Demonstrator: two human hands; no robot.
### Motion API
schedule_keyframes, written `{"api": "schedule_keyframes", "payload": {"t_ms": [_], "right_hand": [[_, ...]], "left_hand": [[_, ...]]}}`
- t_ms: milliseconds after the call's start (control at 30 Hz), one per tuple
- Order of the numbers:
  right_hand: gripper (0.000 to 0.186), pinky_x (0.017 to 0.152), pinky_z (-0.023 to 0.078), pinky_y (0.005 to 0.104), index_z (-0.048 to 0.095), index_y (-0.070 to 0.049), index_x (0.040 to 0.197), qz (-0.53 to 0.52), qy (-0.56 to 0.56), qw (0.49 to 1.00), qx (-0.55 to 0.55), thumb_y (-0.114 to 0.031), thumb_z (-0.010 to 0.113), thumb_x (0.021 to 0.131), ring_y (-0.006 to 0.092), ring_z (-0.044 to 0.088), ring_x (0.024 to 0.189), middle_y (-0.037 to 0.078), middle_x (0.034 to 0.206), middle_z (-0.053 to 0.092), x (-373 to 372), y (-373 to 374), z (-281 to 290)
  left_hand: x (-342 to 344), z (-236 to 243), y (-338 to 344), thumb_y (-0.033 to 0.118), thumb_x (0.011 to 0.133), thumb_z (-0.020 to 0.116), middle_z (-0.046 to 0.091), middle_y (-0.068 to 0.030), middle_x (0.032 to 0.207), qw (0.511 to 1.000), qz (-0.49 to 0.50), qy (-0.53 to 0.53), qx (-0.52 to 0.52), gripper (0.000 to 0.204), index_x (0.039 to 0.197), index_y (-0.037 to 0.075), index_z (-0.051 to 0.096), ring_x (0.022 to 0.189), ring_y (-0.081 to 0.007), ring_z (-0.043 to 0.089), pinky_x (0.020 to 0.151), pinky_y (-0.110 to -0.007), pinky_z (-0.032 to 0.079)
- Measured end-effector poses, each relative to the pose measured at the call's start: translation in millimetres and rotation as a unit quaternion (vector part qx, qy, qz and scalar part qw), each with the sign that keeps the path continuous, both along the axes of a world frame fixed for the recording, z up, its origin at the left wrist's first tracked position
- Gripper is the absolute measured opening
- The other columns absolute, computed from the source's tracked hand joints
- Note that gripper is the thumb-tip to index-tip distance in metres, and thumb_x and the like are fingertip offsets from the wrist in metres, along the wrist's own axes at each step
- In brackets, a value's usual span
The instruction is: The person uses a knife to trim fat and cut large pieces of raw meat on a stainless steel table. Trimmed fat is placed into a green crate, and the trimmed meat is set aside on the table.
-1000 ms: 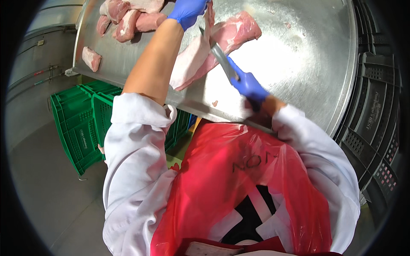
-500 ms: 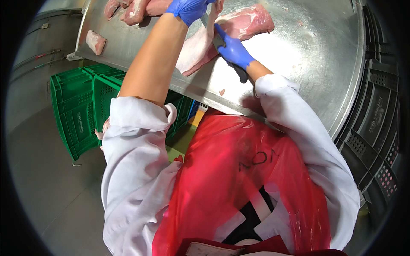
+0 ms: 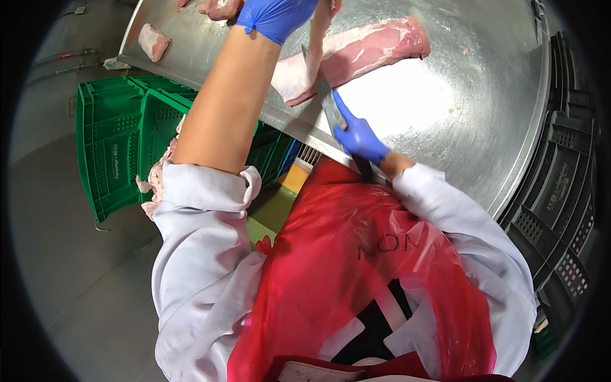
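My left hand (image 3: pixel 277 16), in a blue glove at the top edge, is closed on a raised strip of pale meat (image 3: pixel 317 44). The strip hangs over a long pink, fat-streaked piece (image 3: pixel 375 48) lying on the steel table (image 3: pixel 490 95). My gloved right hand (image 3: pixel 359 137) grips a knife (image 3: pixel 333 111), its blade angled up under the hanging strip. A small piece of meat (image 3: pixel 154 41) lies alone at the table's left; more pieces (image 3: pixel 216 7) are partly cut off by the top edge.
Green crates (image 3: pixel 108 146) stand left below the table, with pale trimmings (image 3: pixel 153 184) beside my left forearm. Stacked dark crates (image 3: pixel 554 191) line the table's right side. A yellow object (image 3: pixel 296 178) shows under the front edge.
My right hand and knife rose along the meat, then came back down toward me. My left hand stays on the strip near the top. The long piece appears farther right.
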State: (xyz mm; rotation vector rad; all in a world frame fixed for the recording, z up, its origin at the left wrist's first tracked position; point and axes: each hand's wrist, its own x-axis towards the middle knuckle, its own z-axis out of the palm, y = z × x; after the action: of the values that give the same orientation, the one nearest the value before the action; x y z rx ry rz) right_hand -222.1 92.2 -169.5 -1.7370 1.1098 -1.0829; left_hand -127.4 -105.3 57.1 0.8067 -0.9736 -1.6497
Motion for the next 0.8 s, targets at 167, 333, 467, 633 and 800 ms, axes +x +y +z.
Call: {"api": "schedule_keyframes", "payload": {"t_ms": [167, 333, 467, 633, 800], "right_hand": [[0.069, 0.068, 0.056, 0.0459, 0.024, -0.004, 0.155, -0.006, 0.032, 0.977, 0.210, -0.012, 0.048, 0.090, 0.0398, 0.067, 0.069, 0.023, 0.079, 0.068, 49, -94, 15], [0.050, 0.061, 0.052, 0.0389, 0.038, -0.006, 0.142, -0.014, -0.422, 0.854, 0.304, -0.020, 0.051, 0.095, 0.0240, 0.063, 0.068, 0.015, 0.096, 0.059, 70, -3, -122], [0.050, 0.044, 0.045, 0.0360, 0.044, -0.008, 0.141, -0.016, -0.115, 0.950, 0.291, -0.018, 0.056, 0.094, 0.0183, 0.054, 0.048, 0.009, 0.065, 0.059, 96, -67, 3], [0.025, 0.044, 0.047, 0.0347, 0.051, -0.008, 0.117, -0.043, -0.181, 0.874, 0.448, -0.010, 0.049, 0.093, 0.0170, 0.054, 0.048, 0.008, 0.063, 0.057, 108, 9, -10], [0.035, 0.050, 0.050, 0.0361, 0.049, -0.005, 0.128, -0.022, -0.095, 0.932, 0.348, -0.014, 0.052, 0.094, 0.0216, 0.058, 0.051, 0.010, 0.068, 0.061, 151, -37, 4]], "left_hand": [[-28, 9, 23, 0.008, 0.096, 0.052, 0.048, 0.0018, 0.064, 0.987, -0.126, 0.031, -0.099, 0.014, 0.083, 0.011, 0.056, 0.050, -0.0069, 0.044, 0.043, -0.022, 0.034], [-83, -7, 69, 0.009, 0.091, 0.058, 0.054, -0.0029, 0.066, 0.939, 0.122, -0.087, -0.309, 0.013, 0.078, 0.008, 0.058, 0.055, -0.0141, 0.053, 0.049, -0.031, 0.041], [-115, -17, 105, 0.002, 0.081, 0.059, 0.056, -0.0097, 0.062, 0.939, 0.192, -0.057, -0.281, 0.009, 0.076, 0.001, 0.051, 0.058, -0.0145, 0.055, 0.056, -0.032, 0.047], [-102, 11, 119, 0.000, 0.082, 0.058, 0.052, -0.0032, 0.065, 0.950, 0.176, 0.023, -0.256, 0.010, 0.078, 0.002, 0.049, 0.063, -0.0063, 0.051, 0.056, -0.026, 0.046], [-101, 31, 128, 0.000, 0.077, 0.058, 0.054, -0.0110, 0.061, 0.923, 0.243, 0.056, -0.294, 0.011, 0.074, 0.003, 0.048, 0.056, -0.0186, 0.057, 0.052, -0.035, 0.044]]}}
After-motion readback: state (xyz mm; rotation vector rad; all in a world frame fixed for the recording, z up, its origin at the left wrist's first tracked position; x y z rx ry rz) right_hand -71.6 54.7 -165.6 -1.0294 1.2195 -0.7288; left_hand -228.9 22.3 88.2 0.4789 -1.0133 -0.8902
